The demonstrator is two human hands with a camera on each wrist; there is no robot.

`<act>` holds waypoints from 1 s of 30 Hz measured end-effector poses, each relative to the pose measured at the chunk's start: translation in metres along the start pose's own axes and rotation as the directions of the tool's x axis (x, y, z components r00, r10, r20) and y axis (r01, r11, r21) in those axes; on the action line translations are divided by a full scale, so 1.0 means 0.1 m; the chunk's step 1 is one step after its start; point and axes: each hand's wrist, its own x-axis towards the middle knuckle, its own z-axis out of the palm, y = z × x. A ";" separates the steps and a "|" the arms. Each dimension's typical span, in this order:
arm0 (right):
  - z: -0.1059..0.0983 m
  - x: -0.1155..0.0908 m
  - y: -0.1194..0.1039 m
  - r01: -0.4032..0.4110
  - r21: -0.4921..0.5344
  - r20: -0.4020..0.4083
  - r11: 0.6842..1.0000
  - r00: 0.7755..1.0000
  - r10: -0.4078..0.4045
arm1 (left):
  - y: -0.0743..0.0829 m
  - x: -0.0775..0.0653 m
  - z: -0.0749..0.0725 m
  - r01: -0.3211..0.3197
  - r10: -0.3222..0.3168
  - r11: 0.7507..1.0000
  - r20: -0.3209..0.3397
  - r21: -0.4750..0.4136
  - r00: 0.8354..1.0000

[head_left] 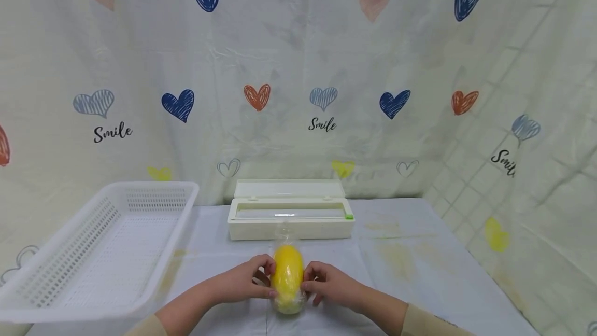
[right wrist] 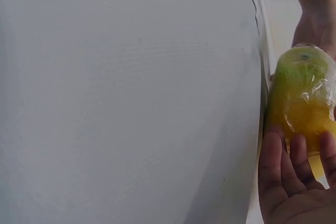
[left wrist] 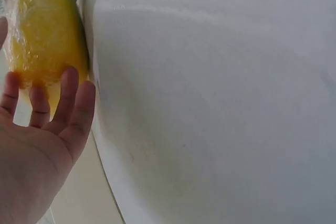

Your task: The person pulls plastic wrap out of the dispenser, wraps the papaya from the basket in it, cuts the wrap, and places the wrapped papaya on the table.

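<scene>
A yellow oblong fruit point(head_left: 287, 274) wrapped in clear cling film lies on the table between the two hands, its near end greenish in the right wrist view. On its left side, the left hand point(head_left: 244, 279) holds it with thumb and bent fingers. From the right, the right hand point(head_left: 333, 285) grips the opposite side in the same way. Both wrist views show fingertips curving against the film-covered fruit point(left wrist: 50, 30). Loose film sticks up past its far end. Just behind stands a white cling film dispenser point(head_left: 291, 229), lid raised, with a roll inside.
A white plastic basket point(head_left: 188, 206) with slotted walls stands on the left. White cloth point(head_left: 396, 237) with brownish stains covers the table. Behind and to the right hangs a curtain point(head_left: 289, 40) printed with hearts. A small green piece point(head_left: 349, 217) sits on the dispenser's right end.
</scene>
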 end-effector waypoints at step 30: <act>-0.53 0.30 -0.27 0.319 -0.538 0.174 0.780 0.948 -0.267 | 0.20 -0.18 0.50 0.258 -0.258 0.965 -0.293 -0.039 0.921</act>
